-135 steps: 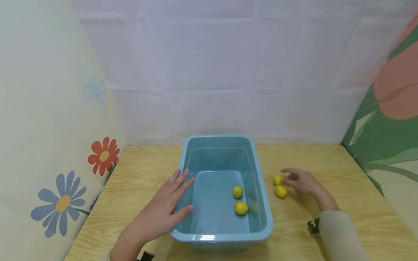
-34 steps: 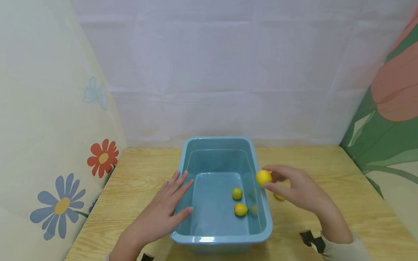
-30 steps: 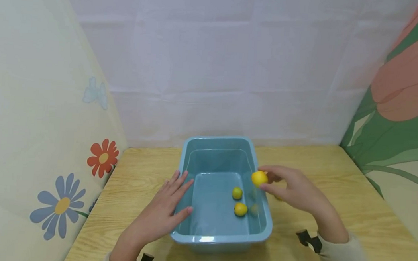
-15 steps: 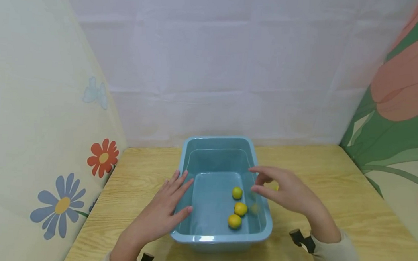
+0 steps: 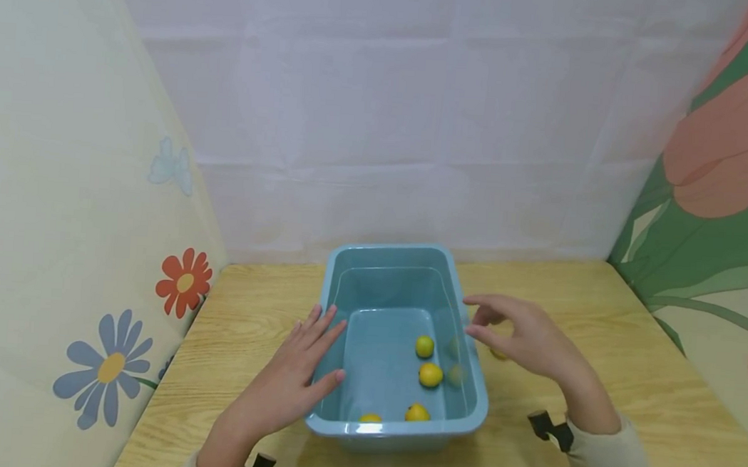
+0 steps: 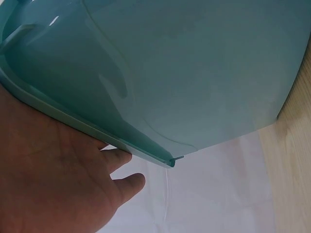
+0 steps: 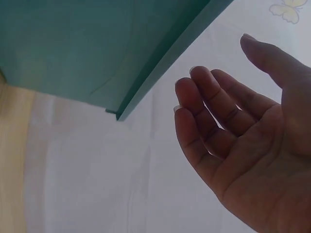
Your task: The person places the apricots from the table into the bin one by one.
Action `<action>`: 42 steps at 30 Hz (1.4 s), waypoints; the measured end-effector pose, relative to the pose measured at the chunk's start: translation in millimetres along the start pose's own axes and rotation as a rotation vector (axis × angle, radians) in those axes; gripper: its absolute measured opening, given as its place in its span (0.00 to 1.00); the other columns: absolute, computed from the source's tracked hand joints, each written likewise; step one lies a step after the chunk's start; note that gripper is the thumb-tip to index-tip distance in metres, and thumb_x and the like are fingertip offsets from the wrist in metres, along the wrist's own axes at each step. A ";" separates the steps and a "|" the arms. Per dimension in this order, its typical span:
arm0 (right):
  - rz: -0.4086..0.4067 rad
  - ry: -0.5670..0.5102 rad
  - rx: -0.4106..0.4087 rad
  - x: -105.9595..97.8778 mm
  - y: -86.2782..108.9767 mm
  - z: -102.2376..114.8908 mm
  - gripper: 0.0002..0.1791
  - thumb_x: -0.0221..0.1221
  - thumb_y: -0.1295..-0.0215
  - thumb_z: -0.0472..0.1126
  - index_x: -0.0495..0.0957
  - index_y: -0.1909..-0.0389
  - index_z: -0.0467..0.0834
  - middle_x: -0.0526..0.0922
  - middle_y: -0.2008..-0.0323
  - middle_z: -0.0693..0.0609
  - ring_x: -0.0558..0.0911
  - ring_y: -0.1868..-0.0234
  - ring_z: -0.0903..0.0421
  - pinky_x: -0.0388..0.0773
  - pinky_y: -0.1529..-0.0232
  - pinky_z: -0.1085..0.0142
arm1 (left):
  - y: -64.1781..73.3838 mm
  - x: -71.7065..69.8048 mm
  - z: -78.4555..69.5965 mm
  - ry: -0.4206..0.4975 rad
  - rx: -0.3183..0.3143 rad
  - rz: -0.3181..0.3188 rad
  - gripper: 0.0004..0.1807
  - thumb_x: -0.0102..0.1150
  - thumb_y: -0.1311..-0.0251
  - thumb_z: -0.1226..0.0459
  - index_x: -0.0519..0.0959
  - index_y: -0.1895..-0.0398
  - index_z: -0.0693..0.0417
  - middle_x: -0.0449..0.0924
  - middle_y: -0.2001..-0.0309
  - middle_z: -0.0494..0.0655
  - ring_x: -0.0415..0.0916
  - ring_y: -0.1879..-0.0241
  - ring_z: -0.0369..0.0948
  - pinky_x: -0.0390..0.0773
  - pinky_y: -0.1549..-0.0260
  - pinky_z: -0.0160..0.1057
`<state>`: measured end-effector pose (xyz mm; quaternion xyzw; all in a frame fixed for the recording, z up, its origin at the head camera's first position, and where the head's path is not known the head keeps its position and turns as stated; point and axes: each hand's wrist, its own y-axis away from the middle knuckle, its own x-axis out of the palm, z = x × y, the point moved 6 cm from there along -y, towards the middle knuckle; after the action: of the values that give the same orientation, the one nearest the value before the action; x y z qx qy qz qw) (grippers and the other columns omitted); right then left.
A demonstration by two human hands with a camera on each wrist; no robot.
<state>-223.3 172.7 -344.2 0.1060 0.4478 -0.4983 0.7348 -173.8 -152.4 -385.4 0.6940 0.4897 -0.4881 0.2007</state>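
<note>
My left hand (image 5: 295,371) lies with spread fingers along the left rim of a blue plastic basin (image 5: 394,429); in the left wrist view, its fingers pass under that rim. Beyond the right rim, my right hand (image 5: 531,339) hovers with bent, relaxed fingers and thumb apart, holding nothing. The right wrist view shows its bare palm (image 7: 257,165) beside the basin. Several small lemons are inside the basin: a greenish one (image 5: 425,346), a yellow one (image 5: 431,375) beside it, and two partly hidden by the front rim. Another lemon (image 5: 498,354) shows on the table under my right hand.
The basin stands on a light wood-grain table (image 5: 267,291). A white cloth backdrop (image 5: 368,119) hangs behind it, with flower-printed panels at left and right. Each wrist carries a small black mount (image 5: 551,430).
My right hand brought a yellow lemon from the table over the right rim and let it go into the basin. It rolled frontward; the hand drew back right. My left hand stayed.
</note>
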 end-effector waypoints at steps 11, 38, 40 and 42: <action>-0.019 0.023 0.108 -3.9 10.0 -36.1 0.25 0.64 0.30 0.48 0.77 0.36 0.44 0.86 0.59 0.57 0.84 0.55 0.56 0.83 0.50 0.50 | -0.1 -0.6 -1.6 0.004 -0.001 0.000 0.39 0.51 0.28 0.43 0.57 0.20 0.47 0.42 0.18 0.42 0.34 0.19 0.48 0.44 0.24 0.62; 0.129 -0.031 0.242 23.2 26.5 -146.7 0.35 0.66 0.33 0.52 0.71 0.31 0.39 0.83 0.61 0.53 0.81 0.59 0.56 0.81 0.58 0.61 | 0.4 0.4 -0.6 0.011 -0.009 0.001 0.39 0.51 0.28 0.42 0.56 0.19 0.47 0.41 0.18 0.41 0.34 0.19 0.48 0.44 0.25 0.62; 0.151 -0.047 0.260 25.1 27.9 -151.8 0.35 0.66 0.34 0.52 0.72 0.31 0.39 0.84 0.60 0.53 0.81 0.58 0.56 0.80 0.58 0.61 | 0.4 0.4 -0.9 0.012 -0.008 0.001 0.39 0.51 0.28 0.43 0.56 0.19 0.46 0.41 0.18 0.42 0.34 0.19 0.48 0.44 0.25 0.62; 0.164 -0.051 0.278 26.6 29.5 -156.6 0.35 0.67 0.34 0.53 0.72 0.32 0.39 0.84 0.59 0.52 0.81 0.58 0.56 0.80 0.57 0.60 | 0.3 0.2 -1.4 0.011 -0.004 0.001 0.39 0.51 0.28 0.43 0.56 0.19 0.47 0.41 0.18 0.42 0.34 0.19 0.48 0.44 0.24 0.62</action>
<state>-282.6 264.2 -463.4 0.2300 0.3455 -0.4962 0.7626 -172.8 -151.4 -385.1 0.6965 0.4917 -0.4830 0.1996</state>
